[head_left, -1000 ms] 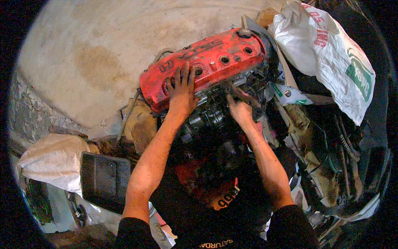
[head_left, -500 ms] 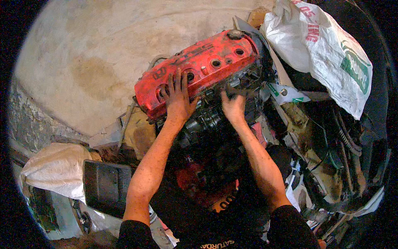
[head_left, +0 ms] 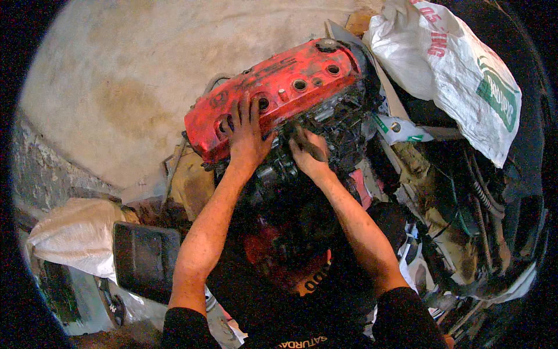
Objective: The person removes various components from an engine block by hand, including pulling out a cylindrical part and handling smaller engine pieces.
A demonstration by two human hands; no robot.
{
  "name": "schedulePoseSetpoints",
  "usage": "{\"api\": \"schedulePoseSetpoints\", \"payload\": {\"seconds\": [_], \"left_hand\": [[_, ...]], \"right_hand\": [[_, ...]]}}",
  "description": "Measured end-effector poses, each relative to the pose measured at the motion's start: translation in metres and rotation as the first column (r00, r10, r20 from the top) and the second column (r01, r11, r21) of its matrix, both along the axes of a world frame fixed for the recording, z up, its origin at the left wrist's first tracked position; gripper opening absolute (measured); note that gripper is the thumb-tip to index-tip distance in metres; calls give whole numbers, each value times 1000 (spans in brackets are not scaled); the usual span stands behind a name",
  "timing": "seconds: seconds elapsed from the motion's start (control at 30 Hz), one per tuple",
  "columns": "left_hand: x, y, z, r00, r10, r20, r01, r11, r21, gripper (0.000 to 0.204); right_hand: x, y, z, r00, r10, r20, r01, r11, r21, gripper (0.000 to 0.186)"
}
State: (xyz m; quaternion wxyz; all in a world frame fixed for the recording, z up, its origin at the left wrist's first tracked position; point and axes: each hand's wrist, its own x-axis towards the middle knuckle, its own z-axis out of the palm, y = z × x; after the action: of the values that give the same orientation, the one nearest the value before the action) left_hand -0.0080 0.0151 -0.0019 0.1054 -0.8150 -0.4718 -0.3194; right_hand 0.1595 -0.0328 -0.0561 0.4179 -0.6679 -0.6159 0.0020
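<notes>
A scuffed red valve cover (head_left: pixel 273 78) lies slantwise on top of a dark, greasy engine (head_left: pixel 346 116), with a row of round holes along it and an oil filler cap (head_left: pixel 327 45) at its far right end. Flat on the cover's near left part rests my left hand (head_left: pixel 247 138), fingers spread beside the holes. Just right of it, my right hand (head_left: pixel 310 152) reaches in at the engine's near side below the cover. Its blackened fingers are curled in among the dark parts, and whatever they grip is hidden.
Beyond the engine stretches a stained concrete floor (head_left: pixel 128 75). A white woven sack (head_left: pixel 447 64) lies at the far right, above hoses and scrap parts (head_left: pixel 482 198). At the near left sit a black plastic tray (head_left: pixel 145 259) and a pale sack (head_left: pixel 75 235).
My right hand has moved left along the engine's near side, closer to my left hand. My left hand stays on the red cover.
</notes>
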Motion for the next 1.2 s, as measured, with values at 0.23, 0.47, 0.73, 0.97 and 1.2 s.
{"api": "schedulePoseSetpoints", "payload": {"seconds": [0.23, 0.47, 0.73, 0.97, 1.2], "left_hand": [[0, -3, 1, 999, 31, 7, -31, 999, -24, 85], [-17, 6, -5, 1000, -8, 16, 9, 1000, -24, 81], [-20, 1, 0, 999, 6, -38, -8, 999, -37, 76], [-12, 4, -2, 1000, 4, -15, -4, 1000, -24, 87], [-15, 11, -3, 999, -43, 7, 43, 998, -39, 74]], "right_hand": [[4, 1, 10, 986, 122, 111, -117, 992, -54, 31], [20, 4, 30, 904, 157, -398, -213, 972, -100, 38], [-4, -1, 35, 953, -77, -293, 76, 997, -15, 30], [-3, 9, 17, 994, -108, -15, 109, 992, 62, 35], [-14, -1, 17, 988, -73, -138, 71, 997, -18, 34]]}}
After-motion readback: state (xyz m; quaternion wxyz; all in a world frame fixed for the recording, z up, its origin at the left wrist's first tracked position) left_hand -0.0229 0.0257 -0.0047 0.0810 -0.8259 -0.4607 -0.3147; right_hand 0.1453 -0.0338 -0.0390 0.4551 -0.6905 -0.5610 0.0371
